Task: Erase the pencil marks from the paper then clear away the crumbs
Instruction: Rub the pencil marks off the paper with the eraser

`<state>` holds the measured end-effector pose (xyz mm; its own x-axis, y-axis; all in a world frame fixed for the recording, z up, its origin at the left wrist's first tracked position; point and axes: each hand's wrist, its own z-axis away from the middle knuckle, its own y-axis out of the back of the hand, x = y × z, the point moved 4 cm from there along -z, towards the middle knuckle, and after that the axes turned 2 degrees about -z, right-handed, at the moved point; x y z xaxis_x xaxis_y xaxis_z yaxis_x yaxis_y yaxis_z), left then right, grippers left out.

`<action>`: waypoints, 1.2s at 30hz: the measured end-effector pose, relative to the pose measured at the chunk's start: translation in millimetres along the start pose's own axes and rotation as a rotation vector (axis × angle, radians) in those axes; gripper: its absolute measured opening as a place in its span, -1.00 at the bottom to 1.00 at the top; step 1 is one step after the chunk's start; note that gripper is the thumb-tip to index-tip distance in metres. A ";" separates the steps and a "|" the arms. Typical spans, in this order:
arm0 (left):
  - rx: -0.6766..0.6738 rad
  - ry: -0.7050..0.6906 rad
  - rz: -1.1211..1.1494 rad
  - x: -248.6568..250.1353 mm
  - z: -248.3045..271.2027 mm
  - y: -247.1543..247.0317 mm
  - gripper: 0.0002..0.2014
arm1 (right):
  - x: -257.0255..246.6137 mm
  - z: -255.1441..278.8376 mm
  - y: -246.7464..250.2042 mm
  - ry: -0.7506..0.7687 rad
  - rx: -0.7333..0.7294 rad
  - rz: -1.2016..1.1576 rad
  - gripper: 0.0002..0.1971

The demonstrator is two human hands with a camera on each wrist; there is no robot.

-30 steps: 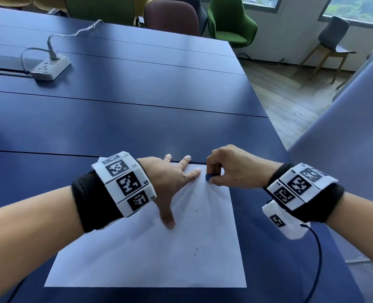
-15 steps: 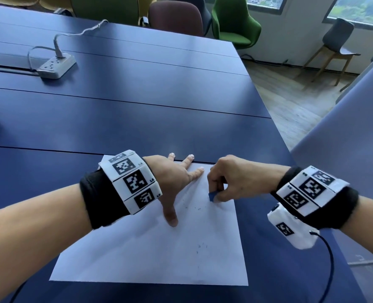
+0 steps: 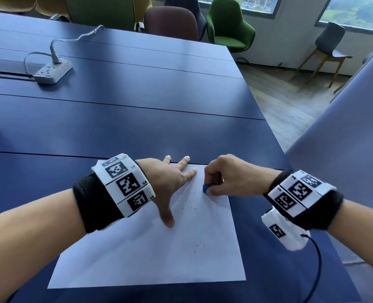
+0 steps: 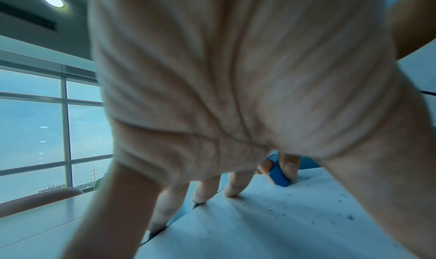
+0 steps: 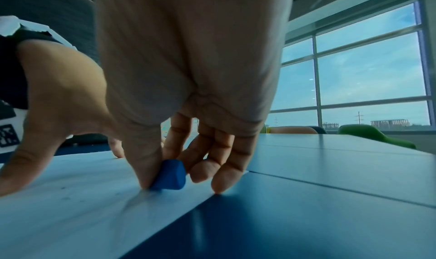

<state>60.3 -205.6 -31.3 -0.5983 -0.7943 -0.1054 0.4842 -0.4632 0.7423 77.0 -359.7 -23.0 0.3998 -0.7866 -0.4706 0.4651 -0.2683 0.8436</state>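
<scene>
Left hand (image 3: 170, 178) spread flat, pinning white paper (image 3: 150, 254) on blue table (image 3: 137, 119); right hand (image 3: 231, 178) pinches blue eraser (image 3: 205, 188) w/ thumb & fingers, pressed near paper's far-right corner; crumbs (image 3: 194, 207) scattered mid-sheet.

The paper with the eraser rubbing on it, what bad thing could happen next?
The paper might crease or tear: the right hand rubs the blue eraser near its far right corner, while the left hand presses flat only to one side. The crumbs scattered on the sheet could smear or spill onto the table if the paper shifts.
</scene>
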 end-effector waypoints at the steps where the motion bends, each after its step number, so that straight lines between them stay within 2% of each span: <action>1: 0.014 -0.010 0.012 -0.3 2.2 -0.8 0.36 | 0.1 1.9 -1.8 -0.003 0.001 -0.011 -0.88; 5: 0.093 -0.117 0.086 2.6 7.9 -5.1 0.22 | -0.7 5.5 -3.6 -0.020 0.028 -0.047 -0.83; 8: 0.127 -0.125 0.135 8.9 6.4 -8.4 0.14 | 1.4 6.0 -1.5 -0.015 0.025 -0.032 -0.85; 14: 0.182 -0.097 0.117 15.4 3.0 -9.4 0.25 | -0.2 1.4 0.6 0.036 0.086 0.088 -0.91; 18: 0.179 -0.126 0.093 15.2 2.9 -11.4 0.26 | -10.6 8.4 -5.4 0.102 -0.063 0.119 -0.99; 23: 0.190 -0.119 0.078 15.0 5.8 -10.4 0.25 | -3.8 -5.1 7.7 0.052 0.047 0.158 -0.91; 25: 0.188 -0.122 0.080 15.2 4.4 -10.4 0.26 | -6.3 1.8 1.1 0.069 -0.012 0.131 -0.94; 28: 0.178 -0.122 0.088 15.9 3.3 -11.5 0.26 | -13.0 11.8 -7.1 0.073 -0.173 0.079 -0.96; 33: 0.181 -0.118 0.080 15.8 4.4 -10.7 0.25 | 0.3 -2.9 9.4 0.029 0.001 0.116 -0.96; 36: 0.174 -0.119 0.075 16.2 2.9 -10.9 0.28 | -7.5 8.1 -1.3 0.050 -0.114 0.082 -0.94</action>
<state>43.5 -212.2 -39.1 -0.6409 -0.7672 0.0257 0.4192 -0.3217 0.8490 67.0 -358.0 -18.5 0.4776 -0.7736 -0.4164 0.5147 -0.1377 0.8462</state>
